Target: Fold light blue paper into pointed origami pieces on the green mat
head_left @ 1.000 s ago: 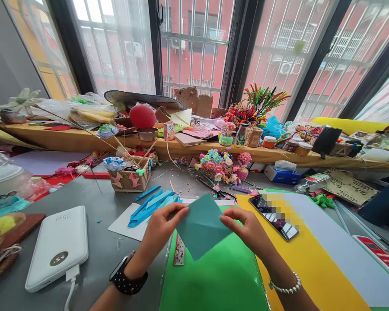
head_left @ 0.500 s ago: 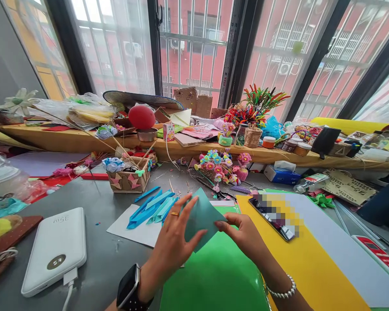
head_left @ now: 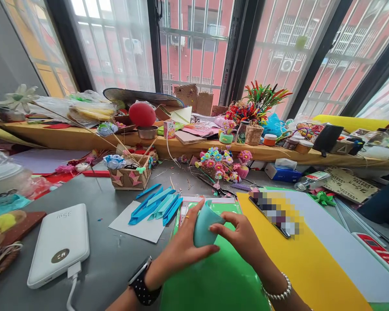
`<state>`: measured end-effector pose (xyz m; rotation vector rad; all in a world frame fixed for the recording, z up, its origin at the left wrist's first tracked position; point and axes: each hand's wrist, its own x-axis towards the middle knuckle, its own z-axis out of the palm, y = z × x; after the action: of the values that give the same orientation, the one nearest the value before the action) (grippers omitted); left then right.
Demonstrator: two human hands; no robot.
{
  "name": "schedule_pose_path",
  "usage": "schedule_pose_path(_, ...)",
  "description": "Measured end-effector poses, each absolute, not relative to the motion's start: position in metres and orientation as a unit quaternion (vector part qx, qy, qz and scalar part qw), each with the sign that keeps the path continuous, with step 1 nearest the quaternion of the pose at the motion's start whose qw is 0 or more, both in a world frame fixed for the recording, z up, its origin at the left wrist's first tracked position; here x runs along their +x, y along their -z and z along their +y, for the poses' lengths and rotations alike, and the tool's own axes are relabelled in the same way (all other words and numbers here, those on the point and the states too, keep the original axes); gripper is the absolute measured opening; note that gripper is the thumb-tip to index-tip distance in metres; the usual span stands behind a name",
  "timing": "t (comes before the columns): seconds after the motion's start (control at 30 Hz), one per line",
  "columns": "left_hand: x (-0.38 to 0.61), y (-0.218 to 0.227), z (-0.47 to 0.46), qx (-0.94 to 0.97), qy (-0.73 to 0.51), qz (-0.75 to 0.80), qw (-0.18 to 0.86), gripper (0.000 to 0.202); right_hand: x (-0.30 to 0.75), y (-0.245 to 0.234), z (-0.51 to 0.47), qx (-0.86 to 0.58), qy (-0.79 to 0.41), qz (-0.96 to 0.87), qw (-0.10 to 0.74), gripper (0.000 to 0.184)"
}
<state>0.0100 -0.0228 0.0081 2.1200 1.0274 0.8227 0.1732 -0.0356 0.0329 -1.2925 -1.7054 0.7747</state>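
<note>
A light-blue sheet of paper, curved over into a loose roll, is held between my two hands above the green folder. My left hand supports it from the left, fingers behind and thumb stretched along below. At the right edge, my right hand pinches the paper between thumb and fingers. Several folded blue paper strips lie left of my hands, partly on a white sheet of paper.
A white power bank with a cable lies on the left. Behind the strips stands a cardboard basket. To the right, a phone rests on yellow paper. Crochet flowers stand at the back, below a cluttered ledge.
The blue paper, nearly flat and tilted before, is now bent round into a curved roll. My right hand has brought its edge over, and my left hand has turned slightly.
</note>
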Motion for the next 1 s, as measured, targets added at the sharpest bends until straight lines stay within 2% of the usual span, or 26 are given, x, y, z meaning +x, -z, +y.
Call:
schedule_pose_path(0.2,0.009,-0.015,-0.017,0.685,-0.377,0.381,0.494,0.061,0.179,-0.032,-0.034,-0.508,-0.349,-0.651,0.444,0.032)
schedule_pose_path(0.3,0.009,-0.017,-0.016,0.657,-0.398,0.353,0.535,0.058,0.181,-0.033,-0.034,-0.515,-0.339,-0.649,0.446,0.031)
schedule_pose_path(0.53,0.009,-0.014,-0.024,0.72,-0.347,0.37,0.474,0.086,0.172,-0.029,-0.035,-0.501,-0.311,-0.676,0.441,0.035)
schedule_pose_path(0.8,0.008,-0.027,-0.018,0.599,-0.409,0.418,0.547,0.056,0.181,-0.029,-0.031,-0.531,-0.298,-0.65,0.454,0.035)
schedule_pose_path(0.9,0.005,-0.029,-0.015,0.575,-0.447,0.47,0.5,0.053,0.188,-0.028,-0.028,-0.554,-0.291,-0.626,0.465,0.032)
schedule_pose_path(1.0,0.003,-0.024,-0.012,0.587,-0.477,0.524,0.391,0.052,0.193,-0.025,-0.024,-0.567,-0.281,-0.622,0.461,0.032)
